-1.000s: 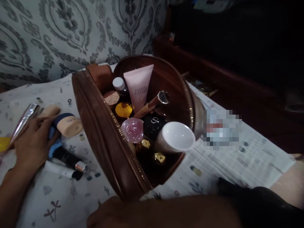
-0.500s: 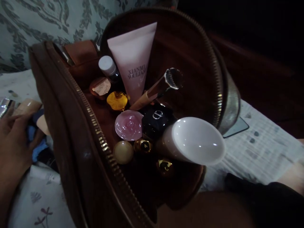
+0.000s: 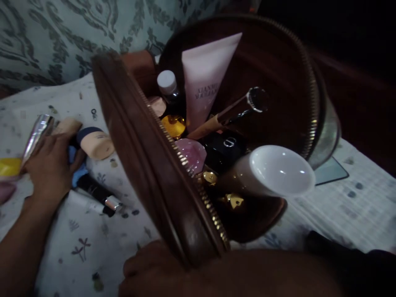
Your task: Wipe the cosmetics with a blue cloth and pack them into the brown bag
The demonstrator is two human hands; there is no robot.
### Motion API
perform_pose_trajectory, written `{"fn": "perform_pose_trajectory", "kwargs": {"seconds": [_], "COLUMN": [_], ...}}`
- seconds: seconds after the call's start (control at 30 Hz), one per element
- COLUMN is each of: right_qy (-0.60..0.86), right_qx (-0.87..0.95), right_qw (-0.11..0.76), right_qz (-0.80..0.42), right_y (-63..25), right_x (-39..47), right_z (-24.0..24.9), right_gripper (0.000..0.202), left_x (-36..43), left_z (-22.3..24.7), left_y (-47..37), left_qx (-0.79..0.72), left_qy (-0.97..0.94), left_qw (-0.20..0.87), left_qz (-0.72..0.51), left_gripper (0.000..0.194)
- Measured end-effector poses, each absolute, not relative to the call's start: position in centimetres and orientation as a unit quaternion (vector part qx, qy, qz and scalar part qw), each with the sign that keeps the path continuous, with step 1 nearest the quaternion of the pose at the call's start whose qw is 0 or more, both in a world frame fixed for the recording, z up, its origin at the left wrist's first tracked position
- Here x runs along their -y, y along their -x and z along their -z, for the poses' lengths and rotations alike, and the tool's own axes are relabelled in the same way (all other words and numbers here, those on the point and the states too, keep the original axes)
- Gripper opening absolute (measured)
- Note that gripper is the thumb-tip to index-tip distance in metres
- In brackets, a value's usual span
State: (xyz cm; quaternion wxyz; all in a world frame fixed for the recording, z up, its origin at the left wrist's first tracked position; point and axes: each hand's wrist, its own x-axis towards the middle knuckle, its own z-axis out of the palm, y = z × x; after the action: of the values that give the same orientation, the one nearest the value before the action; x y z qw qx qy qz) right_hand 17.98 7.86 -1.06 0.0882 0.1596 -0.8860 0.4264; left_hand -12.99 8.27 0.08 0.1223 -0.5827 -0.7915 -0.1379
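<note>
My left hand (image 3: pixel 54 165) rests among cosmetics on the patterned cloth, its fingers over a silver tube (image 3: pixel 37 134), a beige item (image 3: pixel 67 126) and something blue (image 3: pixel 78 169). Whether it grips any of them is unclear. My right hand (image 3: pixel 151 268) lies at the bottom by the near end of the brown bag (image 3: pixel 136 144), its fingertips hidden or blurred. The unzipped bag holds a pink tube (image 3: pixel 204 78), a brush (image 3: pixel 229 115), a white-capped bottle (image 3: pixel 167 82), a white container (image 3: pixel 281 171), a black box (image 3: pixel 225 148) and gold-topped items (image 3: pixel 235 201).
A beige bottle with a dark blue cap (image 3: pixel 95 142) and a black tube (image 3: pixel 99 192) lie between my left hand and the bag. A yellow item (image 3: pixel 9 166) is at the left edge. Behind the bag's right side lies a flat, dark-edged object (image 3: pixel 332 171). Patterned fabric (image 3: pixel 77 37) rises behind.
The view has shifted left, so the bag appears further right and the items around my left hand show more. My right hand has come into view beside the bag's near end.
</note>
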Motion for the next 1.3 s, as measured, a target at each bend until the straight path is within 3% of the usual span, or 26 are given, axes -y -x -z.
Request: {"fn": "perform_pose_trajectory", "kwargs": {"seconds": [0.17,0.43,0.63,0.83,1.0,1.17,1.3], "right_qy": [-0.163,-0.125,-0.053,0.092,0.184,0.230,0.203], "right_qx": [0.903,0.890,0.869,0.784,0.806,0.818,0.811], "right_qw": [0.050,0.113,0.150,0.153,0.194,0.268,0.256], "right_qz": [-0.394,-0.424,-0.468,-0.595,-0.528,-0.454,-0.486], "right_y": [-17.8,-17.6,-16.9,-16.0,-14.9,-13.1,-12.9], "right_x": [-8.7,-7.8,-7.3,-6.9,-6.2,-5.5,-5.6], "right_z": [-0.5,0.0,0.6,0.7,0.5,1.2,1.5], "right_gripper": [0.012,0.016,0.024,0.019,0.016,0.039,0.037], "left_x": [-8.0,-1.9,2.4,3.3,3.4,3.5,3.7], "left_z": [-1.3,-6.8,-3.5,-0.9,-0.8,-0.7,-0.4], "left_y": [11.9,11.8,8.3,6.2,6.9,7.0,7.2], "left_qx": [0.815,0.830,0.754,0.713,0.703,0.719,0.721], "left_qy": [0.546,0.475,0.601,0.678,0.691,0.675,0.667], "left_qw": [0.142,0.165,0.048,0.071,0.080,0.062,0.061], "left_qz": [0.135,0.241,0.261,0.166,0.146,0.156,0.179], "left_gripper": [0.057,0.037,0.031,0.030,0.033,0.036,0.037]}}
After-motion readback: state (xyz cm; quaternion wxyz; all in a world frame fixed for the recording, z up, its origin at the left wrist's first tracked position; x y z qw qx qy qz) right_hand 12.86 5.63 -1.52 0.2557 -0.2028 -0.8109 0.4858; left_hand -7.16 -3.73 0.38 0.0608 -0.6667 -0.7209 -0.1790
